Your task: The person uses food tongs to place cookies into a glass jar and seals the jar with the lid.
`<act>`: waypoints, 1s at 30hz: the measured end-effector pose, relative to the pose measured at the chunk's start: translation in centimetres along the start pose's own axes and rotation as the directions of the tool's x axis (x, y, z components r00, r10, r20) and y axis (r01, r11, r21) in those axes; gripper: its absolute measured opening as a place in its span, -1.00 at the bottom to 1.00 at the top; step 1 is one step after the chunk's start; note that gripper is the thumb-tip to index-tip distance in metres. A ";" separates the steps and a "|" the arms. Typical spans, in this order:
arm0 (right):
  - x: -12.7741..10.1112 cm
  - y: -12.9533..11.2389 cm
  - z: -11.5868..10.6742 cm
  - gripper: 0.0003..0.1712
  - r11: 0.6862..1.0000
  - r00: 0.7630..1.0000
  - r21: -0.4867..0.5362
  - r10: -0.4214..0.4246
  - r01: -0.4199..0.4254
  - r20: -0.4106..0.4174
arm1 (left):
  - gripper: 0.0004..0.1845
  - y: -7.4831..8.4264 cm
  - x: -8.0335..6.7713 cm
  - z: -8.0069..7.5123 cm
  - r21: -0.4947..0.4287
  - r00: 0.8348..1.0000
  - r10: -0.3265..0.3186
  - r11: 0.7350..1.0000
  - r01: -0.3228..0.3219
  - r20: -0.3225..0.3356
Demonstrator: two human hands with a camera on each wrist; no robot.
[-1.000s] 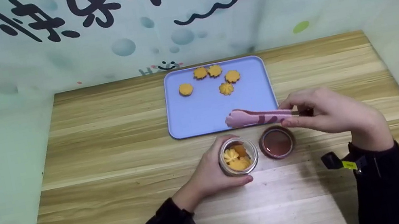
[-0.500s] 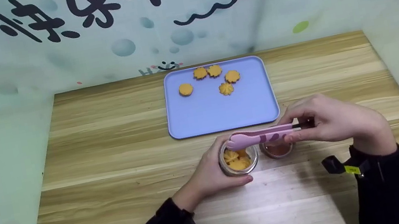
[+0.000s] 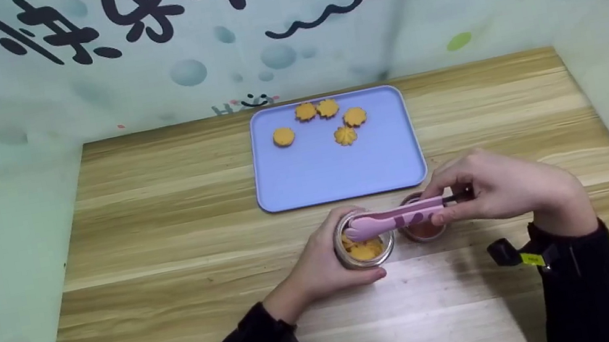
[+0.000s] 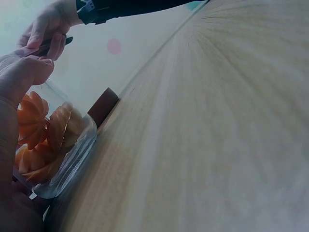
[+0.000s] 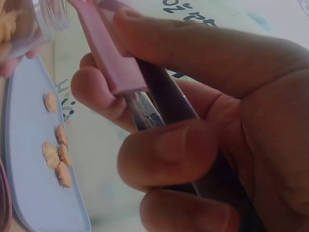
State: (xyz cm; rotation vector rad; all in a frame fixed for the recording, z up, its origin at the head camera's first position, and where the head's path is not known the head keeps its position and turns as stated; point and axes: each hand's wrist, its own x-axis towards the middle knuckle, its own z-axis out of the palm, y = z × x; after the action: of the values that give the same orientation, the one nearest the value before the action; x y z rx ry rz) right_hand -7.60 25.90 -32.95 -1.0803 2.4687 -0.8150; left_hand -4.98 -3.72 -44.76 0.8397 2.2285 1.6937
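Observation:
A clear glass jar [image 3: 389, 251] with several flower-shaped cookies [image 4: 34, 118] inside stands on the table, and my left hand [image 3: 320, 262] curls round its side. My right hand [image 3: 495, 187] grips a pair of pink tongs [image 3: 391, 221] by the dark handle. In the head view the paw-shaped tips of the tongs lie over the jar's mouth, covering some of the cookies. The right wrist view shows the fingers curled round the tongs, with the jar at the upper left. Beneath the tongs is a round brown-red lid [image 3: 424, 230], partly hidden, just right of the jar.
Behind the jar lies a blue-purple tray [image 3: 306, 180]. Several cookies [image 3: 346, 135] are spread over its far half. A printed cloth wall [image 3: 140, 93] rises at the table's back edge, with more cloth at both sides.
My right hand has brought the tongs from over the tray's front edge toward me, and their tips have come over the jar's mouth. The left hand and jar have stayed put.

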 end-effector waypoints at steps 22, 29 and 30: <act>0.4 -0.3 0.4 -0.68 1.000 1.000 -0.005 0.000 0.000 0.019 | -0.02 -1.0 0.0 0.2 -0.001 1.000 0.006 1.000 -0.006 0.004; 0.3 -0.2 0.3 -0.59 1.000 0.999 0.003 0.017 -0.017 -0.026 | -0.03 1.0 -0.2 -0.3 0.007 0.999 -0.035 0.999 0.035 0.013; 0.3 -0.1 0.3 -0.59 1.000 0.999 0.000 0.017 -0.017 -0.034 | -0.03 1.0 -0.2 -0.3 0.009 0.999 -0.035 0.999 0.035 0.014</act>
State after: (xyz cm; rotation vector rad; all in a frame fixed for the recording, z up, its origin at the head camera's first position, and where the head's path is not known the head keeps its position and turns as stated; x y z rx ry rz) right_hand -7.56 25.48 -33.17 -1.0532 2.5020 -0.8344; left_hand -4.65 -3.88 -43.78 0.8069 2.2295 1.6590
